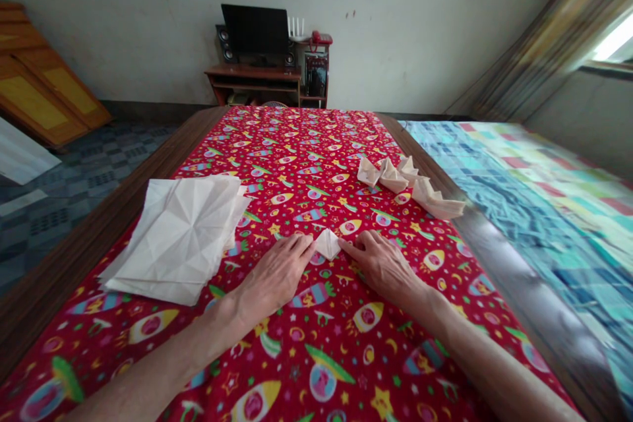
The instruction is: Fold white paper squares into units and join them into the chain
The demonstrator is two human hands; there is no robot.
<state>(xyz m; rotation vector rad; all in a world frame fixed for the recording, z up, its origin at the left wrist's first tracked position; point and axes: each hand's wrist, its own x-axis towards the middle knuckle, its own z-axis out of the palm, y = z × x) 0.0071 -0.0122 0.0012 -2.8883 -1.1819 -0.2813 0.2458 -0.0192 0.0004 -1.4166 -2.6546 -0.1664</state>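
Observation:
A small white piece of folded paper (328,244), diamond-shaped with a crease down its middle, lies on the red patterned cloth between my hands. My left hand (285,265) has its fingers together, their tips pressed on the paper's left corner. At the right corner, my right hand (383,262) grips with the index fingertip, its other fingers curled under; the thumb is mostly hidden. To the left is a stack of creased white paper sheets (190,224). Several folded paper pieces (393,175) with pointed peaks stand farther back on the right, beside a nested bundle of similar folded pieces (435,199).
The red cloth (277,165) covers a long table with dark wooden edges (539,297). A bed with checked bedding (499,178) adjoins the right side. Beyond the far end, a desk (252,72) carries a monitor (257,31), speakers and a red telephone (321,37). Wooden cabinet (47,82) at left.

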